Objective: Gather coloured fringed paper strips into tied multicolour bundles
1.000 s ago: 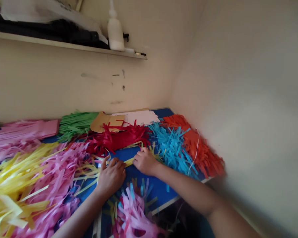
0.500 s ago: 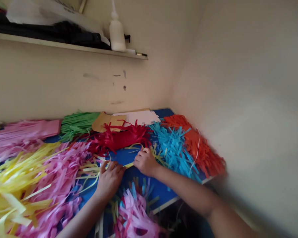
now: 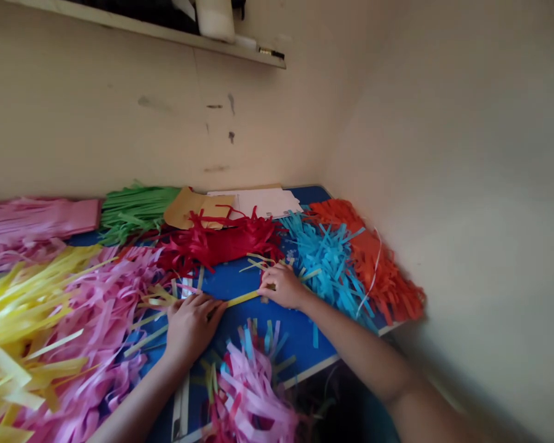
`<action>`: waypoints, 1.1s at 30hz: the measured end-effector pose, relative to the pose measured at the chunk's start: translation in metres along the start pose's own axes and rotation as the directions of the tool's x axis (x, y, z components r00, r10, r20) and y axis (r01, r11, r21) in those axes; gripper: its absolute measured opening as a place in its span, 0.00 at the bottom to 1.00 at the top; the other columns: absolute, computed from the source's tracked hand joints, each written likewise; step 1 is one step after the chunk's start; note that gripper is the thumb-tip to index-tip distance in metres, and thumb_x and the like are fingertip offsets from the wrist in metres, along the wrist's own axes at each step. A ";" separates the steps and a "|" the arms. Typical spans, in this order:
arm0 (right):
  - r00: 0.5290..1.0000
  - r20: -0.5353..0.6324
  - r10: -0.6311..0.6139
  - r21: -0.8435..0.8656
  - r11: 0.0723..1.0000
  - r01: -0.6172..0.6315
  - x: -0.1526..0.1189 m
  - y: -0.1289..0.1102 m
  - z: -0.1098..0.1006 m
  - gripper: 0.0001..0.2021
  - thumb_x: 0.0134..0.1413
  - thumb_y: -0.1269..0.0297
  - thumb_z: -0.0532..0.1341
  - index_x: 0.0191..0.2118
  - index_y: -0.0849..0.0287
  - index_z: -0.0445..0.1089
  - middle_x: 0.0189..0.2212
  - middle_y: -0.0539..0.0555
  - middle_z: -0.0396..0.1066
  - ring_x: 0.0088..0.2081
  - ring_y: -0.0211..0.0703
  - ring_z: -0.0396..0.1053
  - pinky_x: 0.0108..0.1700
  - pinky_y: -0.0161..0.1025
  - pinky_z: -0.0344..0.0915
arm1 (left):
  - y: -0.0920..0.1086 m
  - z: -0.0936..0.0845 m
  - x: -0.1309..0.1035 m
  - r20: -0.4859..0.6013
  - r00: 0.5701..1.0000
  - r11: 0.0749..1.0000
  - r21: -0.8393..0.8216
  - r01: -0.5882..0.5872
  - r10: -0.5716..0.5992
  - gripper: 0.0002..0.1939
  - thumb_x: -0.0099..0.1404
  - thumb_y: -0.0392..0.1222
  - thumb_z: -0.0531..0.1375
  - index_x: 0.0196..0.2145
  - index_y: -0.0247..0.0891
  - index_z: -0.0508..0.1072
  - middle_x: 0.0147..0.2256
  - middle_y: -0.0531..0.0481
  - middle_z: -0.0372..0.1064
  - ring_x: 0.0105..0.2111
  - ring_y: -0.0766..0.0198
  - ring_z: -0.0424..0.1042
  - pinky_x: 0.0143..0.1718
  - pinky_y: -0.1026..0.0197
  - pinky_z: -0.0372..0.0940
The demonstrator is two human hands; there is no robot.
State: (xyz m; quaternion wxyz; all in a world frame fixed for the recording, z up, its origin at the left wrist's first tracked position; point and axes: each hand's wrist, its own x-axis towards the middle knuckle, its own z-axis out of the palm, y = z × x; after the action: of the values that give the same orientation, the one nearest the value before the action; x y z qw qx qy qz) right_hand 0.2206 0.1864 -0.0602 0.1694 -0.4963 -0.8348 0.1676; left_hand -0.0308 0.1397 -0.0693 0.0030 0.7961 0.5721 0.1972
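Between my two hands a narrow band of yellow fringed paper (image 3: 242, 299) is stretched above the blue tabletop (image 3: 240, 275). My left hand (image 3: 191, 321) is closed on one end, with pale yellow fringe sticking out to its left. My right hand (image 3: 281, 285) pinches the other end, and loose yellow strips spread around its fingers. In front of my hands, at the near table edge, lies a bunch of pink fringe (image 3: 252, 394) with some blue and red strips. Just beyond my hands is a red fringed paper bundle (image 3: 219, 243).
Blue fringe (image 3: 327, 258) and orange fringe (image 3: 373, 261) lie to the right by the wall. Yellow fringe (image 3: 23, 301), pink fringe (image 3: 96, 314) and green fringe (image 3: 141, 209) cover the left. White sheets (image 3: 263, 202) and a brown paper piece (image 3: 189, 208) lie behind. A shelf (image 3: 157, 29) holds a white bottle (image 3: 215, 18).
My hands have moved apart, so more of the yellow band shows between them. The camera has tilted down; the shelf now sits higher in view.
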 end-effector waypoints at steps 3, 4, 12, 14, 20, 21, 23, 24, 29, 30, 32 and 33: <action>0.998 0.016 0.062 -0.018 0.998 -0.061 0.006 -0.005 0.001 0.06 0.50 0.62 0.70 0.27 0.56 0.76 0.35 0.49 0.76 0.42 0.42 0.68 0.46 0.40 0.55 | 0.003 -0.001 0.006 0.032 0.999 0.999 0.046 0.023 -0.025 0.16 0.67 0.50 0.54 0.29 0.44 0.78 0.33 0.49 0.78 0.37 0.53 0.74 0.40 0.50 0.57; 0.997 0.021 0.079 -0.028 0.996 -0.079 0.009 -0.007 0.001 0.06 0.48 0.62 0.70 0.26 0.57 0.76 0.35 0.49 0.76 0.41 0.42 0.68 0.45 0.40 0.55 | 0.004 -0.002 0.008 0.043 0.999 0.998 0.062 0.023 -0.026 0.15 0.66 0.50 0.55 0.28 0.43 0.77 0.31 0.49 0.77 0.36 0.53 0.73 0.40 0.50 0.57; 0.977 0.048 -0.209 -0.186 0.959 0.215 0.001 -0.021 -0.011 0.04 0.58 0.65 0.63 0.36 0.52 0.77 0.44 0.50 0.76 0.51 0.49 0.61 0.52 0.51 0.49 | 0.018 -0.015 0.009 0.036 0.975 0.966 0.127 -0.224 0.221 0.15 0.66 0.35 0.55 0.41 0.53 0.77 0.40 0.52 0.77 0.46 0.53 0.70 0.57 0.42 0.50; 0.919 0.067 -0.389 -0.293 0.873 0.390 -0.002 -0.020 -0.011 0.07 0.63 0.64 0.60 0.37 0.55 0.76 0.45 0.52 0.75 0.51 0.49 0.61 0.51 0.52 0.48 | 0.021 -0.015 0.010 0.026 0.954 0.945 0.131 -0.301 0.300 0.15 0.66 0.33 0.56 0.40 0.53 0.78 0.38 0.53 0.77 0.45 0.55 0.71 0.57 0.44 0.50; 0.871 0.105 -0.481 -0.410 0.776 0.478 0.011 -0.017 -0.003 0.12 0.66 0.70 0.54 0.36 0.61 0.74 0.38 0.54 0.76 0.47 0.47 0.63 0.48 0.49 0.51 | 0.025 -0.008 0.021 -0.055 0.935 0.930 0.140 -0.340 0.350 0.09 0.67 0.40 0.57 0.36 0.45 0.78 0.35 0.51 0.77 0.43 0.53 0.71 0.56 0.43 0.52; 0.896 0.088 -0.436 -0.393 0.811 0.433 0.013 -0.018 -0.002 0.10 0.65 0.67 0.56 0.35 0.60 0.74 0.38 0.54 0.76 0.46 0.46 0.64 0.48 0.49 0.51 | 0.025 -0.007 0.023 -0.070 0.934 0.930 0.139 -0.340 0.351 0.09 0.67 0.40 0.57 0.35 0.45 0.78 0.34 0.51 0.77 0.43 0.53 0.71 0.56 0.43 0.52; 0.934 0.043 -0.355 -0.366 0.864 0.346 0.016 -0.022 -0.001 0.07 0.62 0.62 0.60 0.36 0.58 0.74 0.40 0.53 0.76 0.46 0.47 0.64 0.48 0.50 0.51 | 0.025 -0.006 0.024 -0.100 0.932 0.932 0.137 -0.335 0.349 0.10 0.67 0.38 0.56 0.33 0.45 0.78 0.32 0.52 0.76 0.42 0.54 0.71 0.55 0.43 0.53; 0.939 0.022 -0.343 -0.365 0.872 0.327 0.016 -0.025 0.000 0.08 0.60 0.59 0.61 0.37 0.58 0.74 0.42 0.54 0.75 0.47 0.48 0.63 0.49 0.50 0.51 | 0.024 -0.005 0.024 -0.113 0.932 0.934 0.135 -0.330 0.345 0.11 0.67 0.37 0.56 0.32 0.45 0.78 0.32 0.52 0.76 0.41 0.55 0.71 0.54 0.44 0.53; 0.918 0.006 -0.397 -0.419 0.833 0.363 0.006 -0.033 0.013 0.09 0.66 0.69 0.55 0.38 0.58 0.73 0.37 0.54 0.75 0.45 0.46 0.63 0.49 0.49 0.50 | 0.015 -0.002 0.015 -0.125 0.935 0.941 0.098 -0.322 0.333 0.12 0.67 0.35 0.55 0.33 0.45 0.77 0.31 0.51 0.76 0.41 0.57 0.71 0.54 0.46 0.53; 0.921 0.002 -0.389 -0.398 0.845 0.358 0.004 -0.030 0.014 0.11 0.67 0.71 0.54 0.37 0.57 0.74 0.35 0.53 0.76 0.44 0.45 0.64 0.49 0.49 0.50 | 0.011 -0.002 0.011 -0.119 0.936 0.942 0.085 -0.324 0.333 0.12 0.67 0.35 0.55 0.35 0.46 0.78 0.32 0.52 0.77 0.41 0.56 0.71 0.54 0.46 0.53; 0.937 -0.025 -0.349 -0.295 0.898 0.327 0.000 -0.021 0.013 0.09 0.66 0.68 0.57 0.37 0.55 0.75 0.36 0.51 0.77 0.44 0.44 0.64 0.49 0.48 0.49 | 0.000 -0.001 0.004 -0.109 0.940 0.946 0.056 -0.320 0.324 0.14 0.68 0.36 0.54 0.38 0.48 0.78 0.34 0.52 0.78 0.42 0.55 0.72 0.52 0.46 0.53; 0.948 -0.039 -0.316 -0.226 0.927 0.300 -0.001 -0.015 0.012 0.07 0.64 0.66 0.60 0.37 0.54 0.76 0.37 0.50 0.77 0.45 0.44 0.64 0.49 0.48 0.49 | -0.006 0.000 0.001 -0.105 0.943 0.949 0.040 -0.312 0.315 0.14 0.69 0.38 0.53 0.38 0.49 0.78 0.35 0.52 0.79 0.42 0.55 0.72 0.51 0.46 0.54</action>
State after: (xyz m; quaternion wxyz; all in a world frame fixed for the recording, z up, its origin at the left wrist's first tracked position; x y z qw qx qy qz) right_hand 0.2041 0.1774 -0.0647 0.1694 -0.3804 -0.9088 0.0279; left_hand -0.0358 0.1424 -0.0709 -0.0689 0.8648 0.4398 0.2323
